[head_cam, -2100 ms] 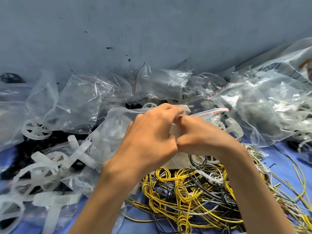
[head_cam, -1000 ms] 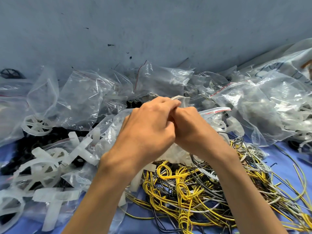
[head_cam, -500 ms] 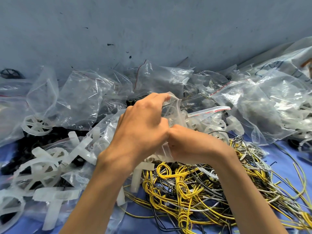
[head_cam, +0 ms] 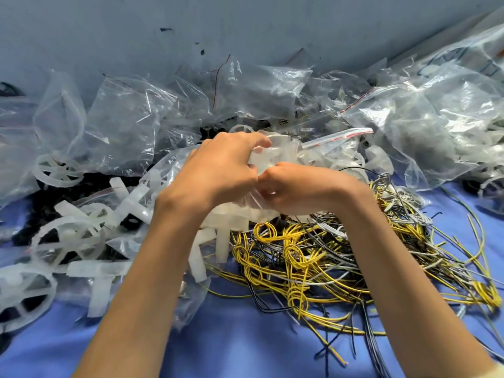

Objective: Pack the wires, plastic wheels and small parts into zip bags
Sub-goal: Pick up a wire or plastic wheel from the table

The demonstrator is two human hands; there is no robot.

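Note:
Both hands meet at the centre over a clear zip bag [head_cam: 268, 159] filled with white plastic wheel pieces. My left hand [head_cam: 218, 170] grips the bag's upper part, fingers curled over the top. My right hand [head_cam: 297, 186] pinches the bag lower down, knuckles against the left hand. A tangle of yellow, grey and black wires [head_cam: 341, 257] lies on the blue surface right below the hands. Loose white plastic wheels [head_cam: 68, 236] and cross-shaped parts [head_cam: 131, 197] lie at the left.
Several clear zip bags, some filled, pile along the grey wall at the back [head_cam: 131, 118] and right [head_cam: 436, 126]. One with a red zip strip [head_cam: 338, 135] lies just behind the hands. Bare blue surface [head_cam: 245, 345] shows near the front.
Both hands have dropped slightly while kneading the bag. The right hand slid from the bag's top down to its lower side. The bag stays between them.

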